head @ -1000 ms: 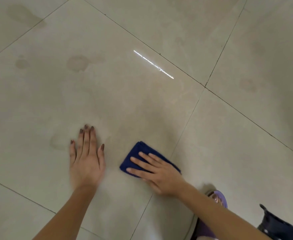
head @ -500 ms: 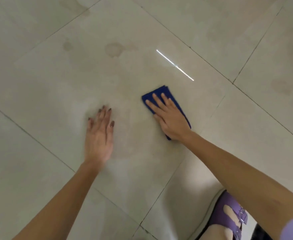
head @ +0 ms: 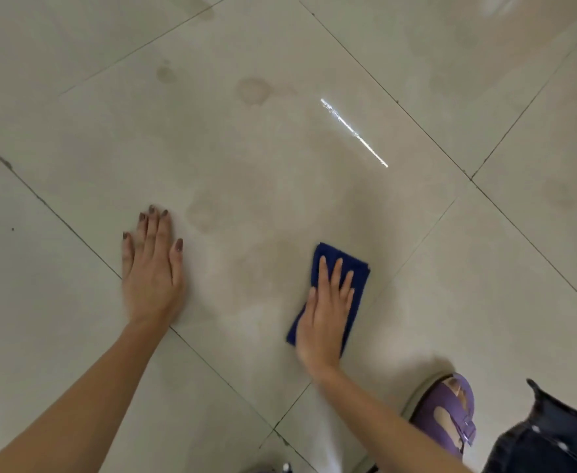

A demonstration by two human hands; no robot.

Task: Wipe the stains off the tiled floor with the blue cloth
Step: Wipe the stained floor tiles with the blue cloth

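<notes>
Nearest, a purple sandal (head: pixel 445 413) stands just right of the blue cloth (head: pixel 358 266), on its near side. The cloth, folded into a pad, lies flat on the tiled floor (head: pixel 280 165) under the right hand (head: pixel 324 319). That grip is spread, with fingers straight and palm pressing, pinching nothing. Well left of the cloth, the left hand (head: pixel 152 271) rests flat, fingers straight, as a prop. The cloth looks soft, light and limp and should glide on glossy tile. Pressure over its middle should stop it bunching. Beyond the cloth lies a faint stain (head: pixel 205 216), then a round stain (head: pixel 253 90).
</notes>
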